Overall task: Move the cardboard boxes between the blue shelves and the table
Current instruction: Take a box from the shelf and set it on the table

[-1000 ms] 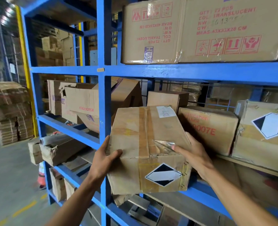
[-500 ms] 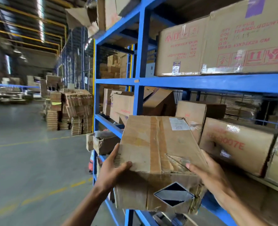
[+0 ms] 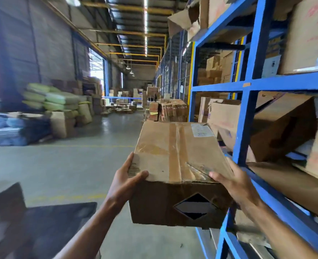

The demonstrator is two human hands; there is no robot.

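I hold a taped cardboard box [image 3: 175, 156] in the air in front of me, clear of the blue shelves [image 3: 246, 113] on my right. It has a white label on top and a black-and-white diamond mark on its near face. My left hand [image 3: 125, 176] grips its near left corner, thumb on top. At the near right corner, my right hand [image 3: 231, 182] clasps the box with fingers over the torn tape. More cardboard boxes [image 3: 277, 128] lie on the shelf levels.
A dark flat surface [image 3: 48, 227] lies low at my left, blurred. The grey concrete aisle [image 3: 70, 165] runs ahead. Stacked sacks [image 3: 51, 100] and cartons line the left wall, and piles of flattened cardboard [image 3: 171, 111] stand beside the racks farther on.
The box has come off the shelf and out into the aisle. My view has swung left, away from the shelves. Both hands keep the same grip.
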